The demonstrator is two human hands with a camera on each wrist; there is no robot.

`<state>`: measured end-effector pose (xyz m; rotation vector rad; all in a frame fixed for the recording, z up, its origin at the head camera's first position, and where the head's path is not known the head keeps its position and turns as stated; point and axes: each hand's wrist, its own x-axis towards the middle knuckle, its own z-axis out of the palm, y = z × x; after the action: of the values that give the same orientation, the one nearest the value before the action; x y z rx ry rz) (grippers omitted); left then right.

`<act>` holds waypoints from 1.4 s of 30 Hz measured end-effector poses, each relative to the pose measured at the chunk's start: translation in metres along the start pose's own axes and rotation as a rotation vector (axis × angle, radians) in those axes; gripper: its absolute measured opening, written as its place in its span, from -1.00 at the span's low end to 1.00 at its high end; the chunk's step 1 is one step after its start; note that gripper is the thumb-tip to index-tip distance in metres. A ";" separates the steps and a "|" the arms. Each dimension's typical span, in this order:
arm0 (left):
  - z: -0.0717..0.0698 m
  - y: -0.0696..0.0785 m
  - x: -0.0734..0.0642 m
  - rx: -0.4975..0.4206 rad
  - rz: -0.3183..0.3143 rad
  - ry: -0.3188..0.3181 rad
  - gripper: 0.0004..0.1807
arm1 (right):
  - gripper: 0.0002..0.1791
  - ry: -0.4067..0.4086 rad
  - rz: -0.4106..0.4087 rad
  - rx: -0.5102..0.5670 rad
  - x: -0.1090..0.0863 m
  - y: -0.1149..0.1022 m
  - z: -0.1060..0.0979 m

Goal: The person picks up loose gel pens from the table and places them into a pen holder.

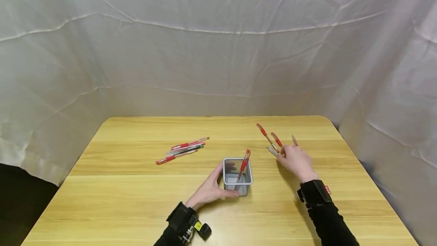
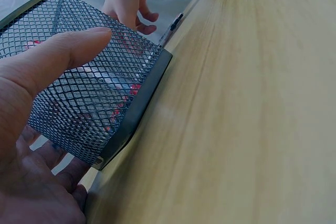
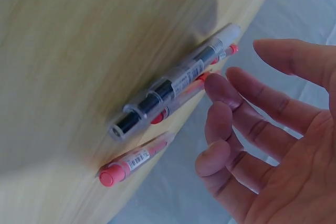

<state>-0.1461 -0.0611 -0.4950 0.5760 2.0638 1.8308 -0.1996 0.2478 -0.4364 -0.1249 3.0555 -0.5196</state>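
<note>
My left hand (image 1: 212,190) holds a grey mesh pen holder (image 1: 242,190) that stands on the table, thumb along the near side and fingers at the far side. In the left wrist view the thumb lies across its mesh (image 2: 118,77). One red pen (image 1: 244,163) leans inside it, cap end up over the rim. My right hand (image 1: 297,161) is over a loose group of pens at the right. In the right wrist view its fingers are loosely bent and the thumb stands apart, close to a clear pen with black parts (image 3: 181,80). A pen with a red end (image 3: 134,162) lies beside that one.
On the wooden table (image 1: 136,200), several pens (image 1: 184,149) with red, pink and dark parts lie together at the left. Beyond my right hand lie two red-capped pens (image 1: 262,130) and a paler one (image 1: 294,140). Light cloth (image 1: 218,60) hangs behind the table.
</note>
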 end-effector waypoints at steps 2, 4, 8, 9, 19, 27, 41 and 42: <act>0.000 0.000 0.000 -0.001 0.000 -0.001 0.10 | -0.82 0.009 0.003 -0.012 0.002 0.000 0.002; 0.000 -0.001 0.000 -0.002 -0.002 -0.001 0.11 | -0.82 0.016 0.002 -0.018 0.003 0.001 0.003; 0.000 0.000 0.000 0.004 -0.005 -0.001 0.11 | -0.84 0.030 0.002 -0.027 0.004 0.001 0.006; 0.000 0.000 0.000 0.005 -0.005 -0.001 0.11 | -0.84 0.030 0.001 -0.031 0.005 0.001 0.006; -0.001 -0.001 0.001 0.015 0.007 -0.009 0.10 | -0.86 0.019 0.010 -0.047 0.006 0.002 0.011; 0.000 0.001 0.000 0.018 0.005 -0.011 0.09 | -0.89 0.032 0.013 -0.058 0.010 0.005 0.016; -0.001 -0.001 0.001 0.025 -0.006 -0.003 0.09 | -0.94 0.071 -0.010 -0.060 0.007 0.004 0.017; -0.001 -0.001 0.001 0.026 -0.005 -0.003 0.09 | -0.94 0.076 -0.009 -0.056 0.006 0.003 0.016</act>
<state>-0.1473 -0.0613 -0.4956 0.5794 2.0885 1.8014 -0.2053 0.2445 -0.4525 -0.1234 3.1466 -0.4492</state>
